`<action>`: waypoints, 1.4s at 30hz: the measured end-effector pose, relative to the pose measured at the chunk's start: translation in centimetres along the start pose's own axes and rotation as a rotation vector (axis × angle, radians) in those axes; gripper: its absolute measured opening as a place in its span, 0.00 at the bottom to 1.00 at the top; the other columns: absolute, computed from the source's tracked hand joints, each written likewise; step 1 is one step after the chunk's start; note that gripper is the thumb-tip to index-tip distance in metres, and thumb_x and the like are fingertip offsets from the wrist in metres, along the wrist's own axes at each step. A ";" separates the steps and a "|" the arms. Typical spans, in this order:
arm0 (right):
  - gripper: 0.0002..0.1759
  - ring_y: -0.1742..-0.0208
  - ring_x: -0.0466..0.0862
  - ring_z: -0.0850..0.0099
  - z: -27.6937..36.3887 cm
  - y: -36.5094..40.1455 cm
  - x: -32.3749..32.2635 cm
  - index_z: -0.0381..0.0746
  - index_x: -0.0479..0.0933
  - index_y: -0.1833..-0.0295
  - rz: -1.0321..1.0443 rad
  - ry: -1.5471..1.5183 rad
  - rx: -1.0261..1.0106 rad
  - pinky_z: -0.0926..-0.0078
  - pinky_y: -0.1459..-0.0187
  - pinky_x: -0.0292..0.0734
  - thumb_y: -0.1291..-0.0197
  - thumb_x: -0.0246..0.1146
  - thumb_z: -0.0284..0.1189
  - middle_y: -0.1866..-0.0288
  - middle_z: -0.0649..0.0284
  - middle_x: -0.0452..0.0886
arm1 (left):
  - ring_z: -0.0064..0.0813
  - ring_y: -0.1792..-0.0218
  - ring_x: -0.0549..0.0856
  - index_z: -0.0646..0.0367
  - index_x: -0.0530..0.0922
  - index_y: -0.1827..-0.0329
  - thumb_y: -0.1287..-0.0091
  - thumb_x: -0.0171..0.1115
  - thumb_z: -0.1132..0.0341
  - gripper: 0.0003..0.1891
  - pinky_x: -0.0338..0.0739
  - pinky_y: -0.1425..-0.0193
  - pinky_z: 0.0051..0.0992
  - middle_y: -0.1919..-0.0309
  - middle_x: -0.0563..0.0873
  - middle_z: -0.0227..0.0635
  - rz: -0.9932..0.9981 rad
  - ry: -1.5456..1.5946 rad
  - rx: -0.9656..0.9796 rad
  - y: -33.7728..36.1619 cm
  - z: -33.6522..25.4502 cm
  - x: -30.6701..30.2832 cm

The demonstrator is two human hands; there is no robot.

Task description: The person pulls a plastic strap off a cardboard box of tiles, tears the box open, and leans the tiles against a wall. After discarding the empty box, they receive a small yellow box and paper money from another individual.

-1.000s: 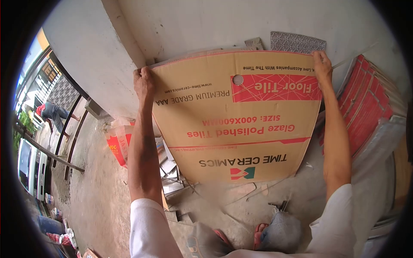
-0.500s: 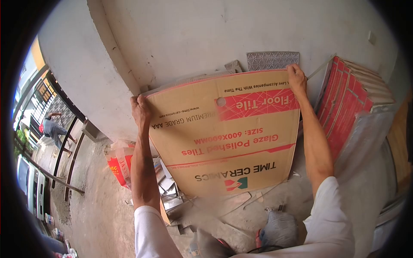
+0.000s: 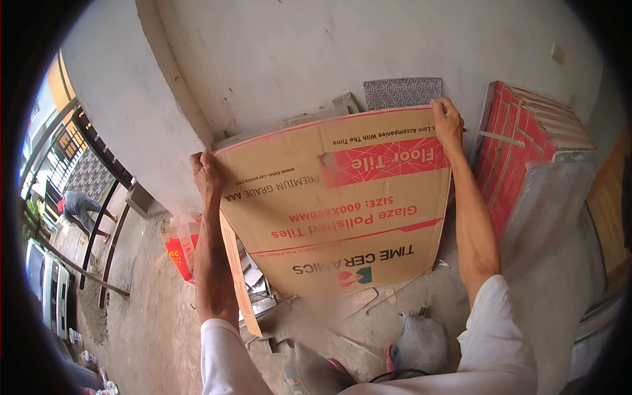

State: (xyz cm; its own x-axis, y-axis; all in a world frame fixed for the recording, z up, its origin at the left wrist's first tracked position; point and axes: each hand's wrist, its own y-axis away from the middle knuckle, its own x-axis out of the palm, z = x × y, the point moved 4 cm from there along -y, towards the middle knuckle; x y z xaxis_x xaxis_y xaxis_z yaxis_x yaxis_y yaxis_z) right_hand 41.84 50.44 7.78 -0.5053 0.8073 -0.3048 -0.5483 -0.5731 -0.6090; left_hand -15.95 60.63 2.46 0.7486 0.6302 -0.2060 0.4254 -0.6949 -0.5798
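Note:
A large flat floor tile carton (image 3: 349,197) stands tilted before me in the head view, its printing upside down. My left hand (image 3: 208,174) is closed around the carton's upper left corner. At the upper right corner, my right hand (image 3: 447,125) grips the edge with fingers curled over the top. What the carton contains cannot be seen. Behind its top edge, a grey patterned tile (image 3: 403,93) leans on the wall. A narrow cardboard strip (image 3: 239,280) hangs beside the carton's left edge, below my left hand.
Red tile boxes (image 3: 513,148) with a loose strap stand against the wall at right. A red and white bag (image 3: 181,247) and broken tile pieces (image 3: 255,289) lie on the left. Outside, a person (image 3: 84,210) bends over near a parked vehicle (image 3: 47,283).
The carton and both hands appear slightly further left in the view. More of the cardboard strip at the left shows. The person outside has bent lower.

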 end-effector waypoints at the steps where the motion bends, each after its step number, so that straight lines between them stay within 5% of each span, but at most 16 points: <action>1: 0.24 0.51 0.82 0.48 0.2 0.0 -0.1 0.41 0.78 0.50 -0.001 0.000 0.007 0.59 0.49 0.75 0.38 0.56 0.49 0.56 0.49 0.84 | 0.41 0.58 0.80 0.60 0.73 0.50 0.30 0.50 0.46 0.23 0.73 0.48 0.37 0.61 0.81 0.47 -0.003 0.004 -0.011 -0.1 0.0 -0.1; 15: 0.27 0.51 0.82 0.61 0.6 -0.5 -0.8 0.43 0.76 0.40 0.078 -0.103 0.151 0.66 0.48 0.74 0.39 0.59 0.48 0.55 0.55 0.83 | 0.33 0.53 0.79 0.61 0.74 0.42 0.31 0.53 0.46 0.27 0.71 0.45 0.30 0.55 0.81 0.43 -0.084 0.016 -0.060 0.3 -1.7 -2.7; 21: 0.28 0.52 0.80 0.66 2.7 0.7 -1.8 0.44 0.73 0.37 -0.132 -0.138 -0.009 0.68 0.49 0.73 0.39 0.60 0.47 0.56 0.58 0.81 | 0.28 0.52 0.79 0.63 0.76 0.43 0.31 0.54 0.50 0.25 0.71 0.46 0.26 0.56 0.82 0.40 -0.084 0.105 -0.078 0.7 -2.6 -3.3; 24: 0.25 0.53 0.80 0.68 2.1 0.3 -1.8 0.43 0.75 0.41 0.002 -0.085 0.097 0.70 0.51 0.73 0.39 0.61 0.46 0.58 0.59 0.82 | 0.27 0.52 0.79 0.63 0.79 0.47 0.31 0.54 0.53 0.22 0.70 0.45 0.25 0.56 0.83 0.37 -0.035 0.141 -0.086 0.1 -1.2 -3.4; 28: 0.13 0.60 0.76 0.76 0.4 -2.0 -2.6 0.41 0.78 0.59 0.223 -0.228 0.064 0.75 0.57 0.71 0.38 0.61 0.41 0.64 0.67 0.79 | 0.24 0.56 0.79 0.63 0.83 0.54 0.32 0.52 0.55 0.20 0.72 0.51 0.25 0.58 0.84 0.33 0.241 0.082 -0.082 -2.7 -0.3 -4.8; 30: 0.10 0.65 0.72 0.80 0.3 -3.7 -2.8 0.41 0.77 0.64 0.284 -0.131 0.044 0.78 0.61 0.69 0.37 0.60 0.37 0.68 0.71 0.76 | 0.21 0.65 0.80 0.61 0.83 0.56 0.32 0.50 0.57 0.18 0.72 0.67 0.25 0.63 0.84 0.31 0.348 0.010 -0.254 -3.5 -1.2 -5.8; 32: 0.10 0.66 0.72 0.81 -0.5 -3.9 -1.8 0.40 0.76 0.65 0.258 -0.199 0.029 0.79 0.62 0.68 0.37 0.59 0.35 0.69 0.72 0.75 | 0.23 0.62 0.80 0.62 0.82 0.57 0.33 0.51 0.59 0.16 0.74 0.62 0.25 0.63 0.83 0.33 0.475 0.103 -0.295 -4.6 -0.3 -5.7; 35: 0.09 0.63 0.72 0.80 -2.1 -3.4 -0.7 0.39 0.76 0.64 0.135 -0.356 0.066 0.80 0.58 0.67 0.36 0.58 0.34 0.67 0.72 0.75 | 0.24 0.60 0.80 0.63 0.81 0.57 0.33 0.50 0.61 0.16 0.75 0.55 0.24 0.62 0.83 0.35 0.238 0.455 -0.408 -2.9 0.1 -3.9; 39: 0.07 0.56 0.74 0.79 -2.3 -2.7 -2.0 0.39 0.77 0.60 0.049 -0.288 0.070 0.80 0.49 0.67 0.35 0.57 0.32 0.62 0.70 0.77 | 0.26 0.59 0.80 0.63 0.80 0.58 0.31 0.49 0.59 0.16 0.73 0.50 0.23 0.63 0.83 0.35 0.026 0.382 -0.369 -1.7 0.9 -3.4; 42: 0.11 0.58 0.75 0.77 -1.0 -1.5 -2.3 0.35 0.78 0.59 -0.021 -0.265 0.183 0.79 0.50 0.68 0.36 0.56 0.32 0.62 0.67 0.78 | 0.22 0.63 0.78 0.57 0.78 0.64 0.29 0.51 0.54 0.16 0.72 0.56 0.26 0.68 0.81 0.30 0.138 0.340 -0.397 -1.1 1.2 -4.1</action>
State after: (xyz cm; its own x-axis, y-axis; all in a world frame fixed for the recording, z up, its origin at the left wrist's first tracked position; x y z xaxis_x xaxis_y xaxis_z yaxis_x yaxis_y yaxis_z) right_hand 44.49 49.58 8.63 -0.6358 0.7679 -0.0778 -0.6585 -0.5922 -0.4644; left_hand -20.04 59.23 3.00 0.9054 0.4220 0.0458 0.4218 -0.8823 -0.2088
